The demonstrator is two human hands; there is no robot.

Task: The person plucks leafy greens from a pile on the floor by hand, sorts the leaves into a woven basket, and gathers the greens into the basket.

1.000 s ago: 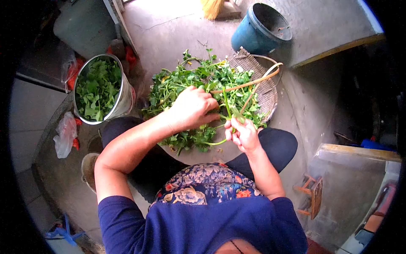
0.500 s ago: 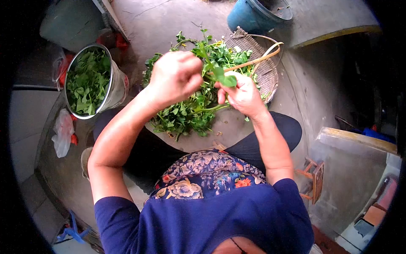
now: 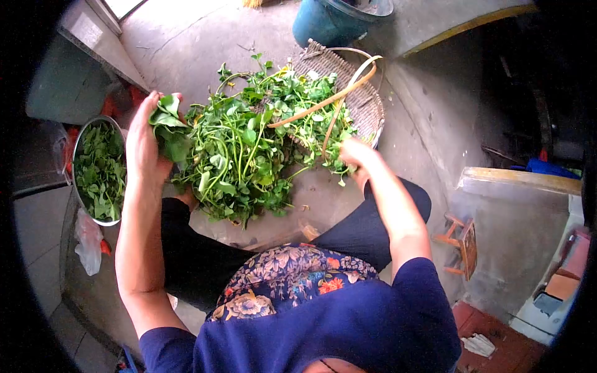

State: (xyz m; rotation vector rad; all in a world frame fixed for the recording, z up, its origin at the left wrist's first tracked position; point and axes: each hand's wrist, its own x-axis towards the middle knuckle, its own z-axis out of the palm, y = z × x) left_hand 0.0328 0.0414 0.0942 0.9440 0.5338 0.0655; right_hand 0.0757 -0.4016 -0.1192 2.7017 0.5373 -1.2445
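My left hand [image 3: 144, 138] is raised beside the pail, its fingers closed round a bunch of green leaves [image 3: 169, 118]. To its right, a large heap of leafy green stems [image 3: 239, 152] lies on the floor and partly over a woven basket [image 3: 357, 93] with a curved handle. My right hand [image 3: 359, 156] is low at the heap's right side, by the basket's near edge and some loose sprigs. It is blurred and its fingers are mostly hidden, so I cannot see whether it holds anything. The metal pail [image 3: 76, 177] on the left contains picked leaves [image 3: 101, 168].
A blue bucket [image 3: 320, 25] stands behind the basket. A large grey-green bin [image 3: 65, 87] is at the upper left, and a plastic bag [image 3: 89, 242] lies below the pail. A small wooden stool [image 3: 463, 245] stands at the right, beside a low wall [image 3: 516, 217].
My left hand has moved left from above the heap towards the pail and now holds leaves. My right hand has dropped from the heap's middle to the basket's near edge. The view has shifted.
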